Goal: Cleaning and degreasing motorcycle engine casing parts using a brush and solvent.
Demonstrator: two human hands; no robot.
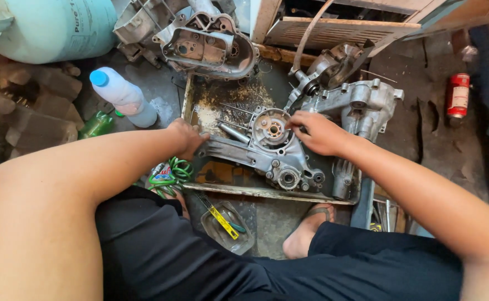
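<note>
Working on a grey engine case (272, 153) in a dirty metal tray (266, 192) on the floor.

Left hand (188, 136) pressed down on the left end of the case, fingers curled over its edge, holding it steady. Right hand (317, 132) at the round opening (272, 129) near the top, fingertips pinched together on something small; too hidden to tell what. Looks like a small part being fitted or pulled at that opening. Next move calls for a firm hold on the left and a careful, straight pull or push by the fingertips. Lies flat, open side up, long way running from upper left down to lower right, the end with the small round hole (288, 178) nearest the knees. Second grey case (361, 103) just beside.
</note>
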